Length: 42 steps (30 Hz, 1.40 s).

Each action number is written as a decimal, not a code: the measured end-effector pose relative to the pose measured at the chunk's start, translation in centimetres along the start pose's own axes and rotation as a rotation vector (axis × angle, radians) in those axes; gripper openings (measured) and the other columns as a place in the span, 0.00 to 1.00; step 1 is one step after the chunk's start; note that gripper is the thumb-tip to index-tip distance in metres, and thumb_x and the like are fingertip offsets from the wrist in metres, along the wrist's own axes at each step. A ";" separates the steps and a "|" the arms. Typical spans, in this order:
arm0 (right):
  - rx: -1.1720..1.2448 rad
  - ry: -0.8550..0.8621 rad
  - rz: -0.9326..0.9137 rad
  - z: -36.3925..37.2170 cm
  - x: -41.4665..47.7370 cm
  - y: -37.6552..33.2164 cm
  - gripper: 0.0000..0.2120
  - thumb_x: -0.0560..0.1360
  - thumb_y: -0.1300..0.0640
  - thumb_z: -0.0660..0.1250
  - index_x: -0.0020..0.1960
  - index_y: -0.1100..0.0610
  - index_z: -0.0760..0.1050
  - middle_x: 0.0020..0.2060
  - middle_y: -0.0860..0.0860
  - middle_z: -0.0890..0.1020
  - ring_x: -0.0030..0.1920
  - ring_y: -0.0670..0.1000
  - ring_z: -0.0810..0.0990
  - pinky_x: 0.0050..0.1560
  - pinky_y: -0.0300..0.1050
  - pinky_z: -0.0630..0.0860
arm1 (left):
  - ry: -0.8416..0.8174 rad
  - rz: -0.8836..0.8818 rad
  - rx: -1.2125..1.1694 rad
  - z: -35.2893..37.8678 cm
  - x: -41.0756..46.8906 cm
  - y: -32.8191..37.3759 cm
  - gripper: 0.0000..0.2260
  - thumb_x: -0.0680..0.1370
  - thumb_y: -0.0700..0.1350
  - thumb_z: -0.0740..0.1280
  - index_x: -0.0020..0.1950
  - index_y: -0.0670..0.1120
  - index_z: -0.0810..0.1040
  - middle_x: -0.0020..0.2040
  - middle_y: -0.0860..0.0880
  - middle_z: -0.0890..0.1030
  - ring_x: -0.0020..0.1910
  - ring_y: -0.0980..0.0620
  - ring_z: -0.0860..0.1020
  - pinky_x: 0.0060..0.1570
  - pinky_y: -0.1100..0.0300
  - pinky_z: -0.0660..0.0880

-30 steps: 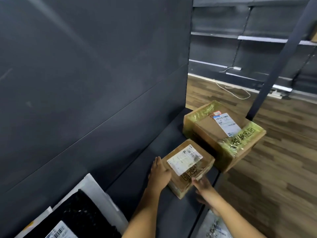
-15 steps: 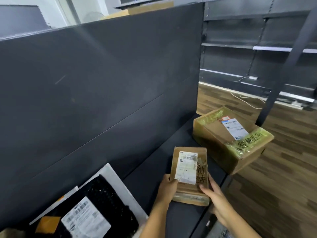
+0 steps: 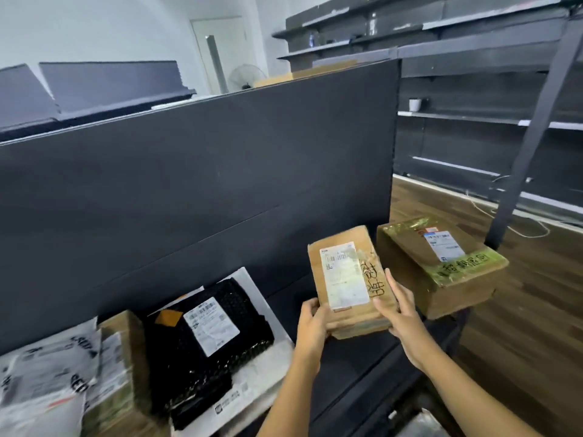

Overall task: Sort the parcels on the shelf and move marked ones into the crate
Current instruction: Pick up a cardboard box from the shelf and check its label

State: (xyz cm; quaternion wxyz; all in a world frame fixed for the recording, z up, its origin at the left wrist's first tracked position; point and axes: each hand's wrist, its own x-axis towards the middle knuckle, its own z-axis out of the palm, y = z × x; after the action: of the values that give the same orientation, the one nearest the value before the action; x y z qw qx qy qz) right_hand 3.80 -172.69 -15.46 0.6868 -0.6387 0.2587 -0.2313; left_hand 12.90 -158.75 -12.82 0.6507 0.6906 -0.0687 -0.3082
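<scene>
A small brown cardboard parcel (image 3: 345,275) with a white label and black handwriting is lifted above the dark shelf (image 3: 353,357), tilted toward me. My left hand (image 3: 312,320) grips its near left corner. My right hand (image 3: 396,305) holds its right side, fingers along the handwriting. To the right, a larger brown box (image 3: 441,269) with yellowish tape, a label and handwriting sits at the shelf's end. No crate is in view.
A black bubble mailer (image 3: 205,339) with a white label lies on a white mailer to the left. Grey-white bags (image 3: 47,373) and another brown box (image 3: 120,357) sit at far left. A dark back panel (image 3: 189,184) rises behind. Wooden floor (image 3: 536,310) lies to the right.
Both hands have lifted the small parcel off the shelf and turned it so its label faces me. My view has risen, showing more of the shelf's left side and the room.
</scene>
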 end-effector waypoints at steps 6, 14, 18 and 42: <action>-0.025 -0.101 -0.134 0.8 -2.0 -3.2 0.26 0.75 0.55 0.67 0.61 0.27 0.64 0.65 0.41 0.64 0.69 0.46 0.65 0.70 0.56 0.65 | -0.026 0.061 -0.050 -1.6 -4.2 1.8 0.12 0.81 0.49 0.59 0.64 0.57 0.72 0.57 0.57 0.81 0.54 0.55 0.80 0.44 0.60 0.77; 0.104 -0.124 -0.256 3.4 -3.2 -7.3 0.22 0.73 0.59 0.69 0.59 0.36 0.74 0.65 0.44 0.72 0.65 0.44 0.71 0.67 0.47 0.67 | -0.004 0.169 -0.154 -4.3 -7.6 3.0 0.11 0.79 0.45 0.62 0.61 0.55 0.72 0.57 0.52 0.81 0.56 0.52 0.80 0.51 0.53 0.79; 0.208 -0.141 -0.265 4.7 -3.3 -9.2 0.16 0.73 0.63 0.68 0.55 0.45 0.78 0.55 0.48 0.81 0.58 0.48 0.78 0.58 0.44 0.72 | 0.061 0.199 -0.163 -7.8 -8.1 4.1 0.16 0.79 0.54 0.63 0.65 0.50 0.71 0.63 0.47 0.78 0.61 0.48 0.77 0.62 0.47 0.74; 0.044 -0.484 -0.108 11.6 -6.6 -8.6 0.49 0.54 0.29 0.73 0.71 0.32 0.56 0.68 0.35 0.66 0.72 0.47 0.64 0.72 0.59 0.61 | -0.021 0.245 -0.184 -20.0 -8.4 3.7 0.26 0.71 0.53 0.68 0.68 0.56 0.69 0.59 0.47 0.82 0.57 0.43 0.80 0.53 0.44 0.78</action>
State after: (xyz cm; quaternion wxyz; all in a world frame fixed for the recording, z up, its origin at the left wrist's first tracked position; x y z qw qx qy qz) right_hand 6.48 -160.26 -5.94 0.7292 -0.6732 0.0470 -0.1134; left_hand 17.59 -138.03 -7.28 0.7431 0.6113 -0.1309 -0.2387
